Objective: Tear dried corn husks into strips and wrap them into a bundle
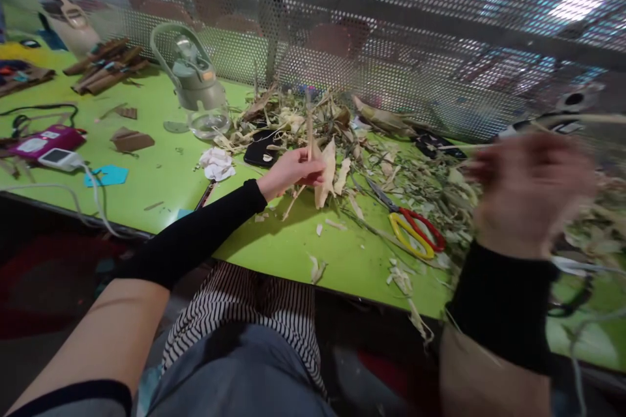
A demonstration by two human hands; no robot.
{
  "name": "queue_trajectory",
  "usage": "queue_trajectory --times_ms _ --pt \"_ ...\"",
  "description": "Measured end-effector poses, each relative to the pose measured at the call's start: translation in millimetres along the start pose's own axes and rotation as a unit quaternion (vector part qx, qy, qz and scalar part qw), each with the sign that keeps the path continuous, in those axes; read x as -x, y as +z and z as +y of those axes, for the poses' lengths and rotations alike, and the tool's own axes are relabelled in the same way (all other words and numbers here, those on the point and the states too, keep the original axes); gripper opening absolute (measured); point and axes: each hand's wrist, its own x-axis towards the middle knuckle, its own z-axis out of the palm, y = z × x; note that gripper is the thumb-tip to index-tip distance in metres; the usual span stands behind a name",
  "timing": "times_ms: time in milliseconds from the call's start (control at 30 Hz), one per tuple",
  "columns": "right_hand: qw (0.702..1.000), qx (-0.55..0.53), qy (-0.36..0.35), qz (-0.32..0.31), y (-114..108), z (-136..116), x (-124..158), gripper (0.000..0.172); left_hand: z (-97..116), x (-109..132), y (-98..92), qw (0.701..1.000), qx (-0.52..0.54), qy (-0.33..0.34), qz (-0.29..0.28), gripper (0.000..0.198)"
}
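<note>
Near the table's front edge, my left hand has its thumb and fingers closed around a thin, pale dried stalk that points upward. Its lower end seems to come out below the hand. Just right of my fingertips is a pale, dry leaf piece; I cannot tell if it is joined to the stalk. My right hand is raised over the right side of the table and smeared by motion, so its fingers cannot be made out. Scissors with one red and one yellow handle lie between the hands.
A heap of dry leaf scraps spreads across the green table below a perforated metal screen. A handled bottle, crumpled tissue, black phone-like object, purple device and bundled brown sticks lie leftward.
</note>
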Motion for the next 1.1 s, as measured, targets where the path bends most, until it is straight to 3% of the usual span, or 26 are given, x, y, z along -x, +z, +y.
queue_trajectory --times_ms 33,100,167,333,400,500,633,867,967,1100 --pt "0.999 0.021 0.021 0.023 8 -1 -4 0.034 0 0 0.3 1.0 0.019 -0.007 -0.011 0.013" --pt "0.995 0.045 0.081 0.041 26 -4 -3 0.045 -1 -1 1.5 0.998 0.043 -0.018 -0.03 0.016" --pt "0.993 0.009 0.121 -0.013 44 -9 5 0.049 -2 -1 3.5 0.997 0.049 -0.024 -0.053 0.018" --pt "0.988 -0.015 0.061 -0.14 88 -31 28 0.036 -6 3 7.3 0.988 -0.011 -0.06 -0.144 0.009" --pt "0.989 -0.025 0.049 -0.136 102 -38 33 0.033 -6 4 6.6 0.983 -0.049 -0.066 -0.165 0.013" --pt "0.992 -0.039 0.053 -0.104 112 -43 37 0.026 -5 4 4.9 0.987 -0.075 -0.045 -0.139 0.013" --pt "0.989 -0.048 0.066 -0.123 109 -43 37 0.027 -2 3 6.2 0.995 -0.043 -0.02 -0.092 0.023" --pt "0.975 -0.072 0.091 -0.189 104 -42 38 0.04 -2 2 9.1 0.992 0.024 -0.06 -0.111 0.025" --pt "0.978 0.027 0.065 -0.198 87 -25 41 0.039 -4 2 9.3 0.993 0.011 -0.063 -0.095 0.025" --pt "0.947 0.263 0.055 -0.176 44 19 46 0.022 -6 5 11.4 0.994 -0.017 -0.066 -0.083 0.023"
